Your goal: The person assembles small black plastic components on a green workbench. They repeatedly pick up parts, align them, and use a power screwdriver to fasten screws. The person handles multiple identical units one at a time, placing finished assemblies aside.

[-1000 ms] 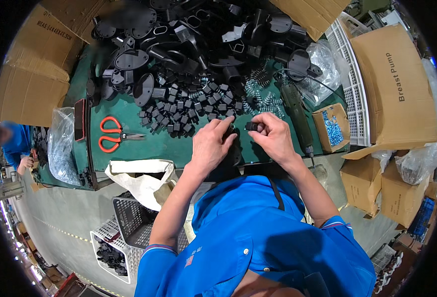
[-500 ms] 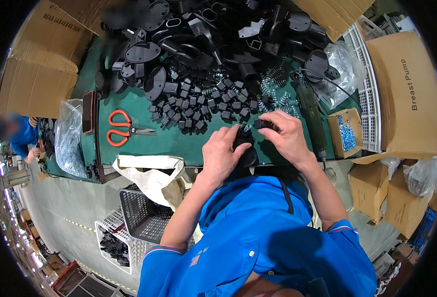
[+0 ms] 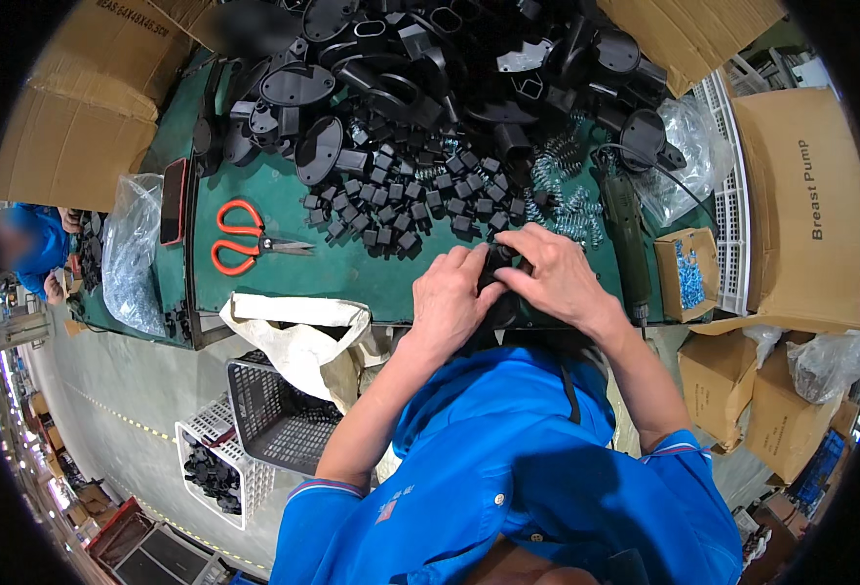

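Note:
My left hand is closed around a dark black plastic part at the table's front edge, close to my body. My right hand meets it from the other side, thumb and fingers pinched at the part's top on a small black block, mostly hidden by the fingers. The spring seen there before is out of sight. Just beyond my hands lies a heap of small black plastic blocks, with loose coil springs to its right. Larger black molded parts pile up behind.
Orange-handled scissors and a red-edged phone lie on the left. A green power screwdriver and a small box of blue-and-silver screws lie on the right. Crates stand on the floor; another person is far left.
My right hand has moved left, bringing the small black block onto the part in my left hand, where the spring stood. The head view has shifted slightly.

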The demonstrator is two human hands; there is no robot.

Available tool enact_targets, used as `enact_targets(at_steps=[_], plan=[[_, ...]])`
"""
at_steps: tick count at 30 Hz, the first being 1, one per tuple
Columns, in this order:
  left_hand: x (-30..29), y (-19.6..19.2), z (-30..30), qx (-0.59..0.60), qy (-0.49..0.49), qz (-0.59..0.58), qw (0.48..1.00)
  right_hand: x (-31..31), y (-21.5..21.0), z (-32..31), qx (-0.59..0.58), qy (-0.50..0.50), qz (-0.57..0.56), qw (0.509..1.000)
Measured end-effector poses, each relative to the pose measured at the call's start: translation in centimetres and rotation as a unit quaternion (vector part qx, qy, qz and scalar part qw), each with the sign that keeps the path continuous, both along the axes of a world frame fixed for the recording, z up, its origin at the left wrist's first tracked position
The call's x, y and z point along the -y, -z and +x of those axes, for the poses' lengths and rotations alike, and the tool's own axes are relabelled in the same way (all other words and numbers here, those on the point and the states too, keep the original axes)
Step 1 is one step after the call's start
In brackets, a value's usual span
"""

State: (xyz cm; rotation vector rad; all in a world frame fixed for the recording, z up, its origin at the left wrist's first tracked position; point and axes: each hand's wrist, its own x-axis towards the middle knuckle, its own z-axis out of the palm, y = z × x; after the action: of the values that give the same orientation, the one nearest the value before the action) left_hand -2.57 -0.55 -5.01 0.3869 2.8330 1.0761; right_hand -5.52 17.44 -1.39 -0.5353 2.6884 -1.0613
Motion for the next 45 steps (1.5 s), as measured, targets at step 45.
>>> enact_targets(at_steps=[45], plan=[[2.3,-5.2,-2.7,0.000,0.129,0.016,0.992,1.7,4.6,4.4,-0.024,0.178,-0.350,0.919]])
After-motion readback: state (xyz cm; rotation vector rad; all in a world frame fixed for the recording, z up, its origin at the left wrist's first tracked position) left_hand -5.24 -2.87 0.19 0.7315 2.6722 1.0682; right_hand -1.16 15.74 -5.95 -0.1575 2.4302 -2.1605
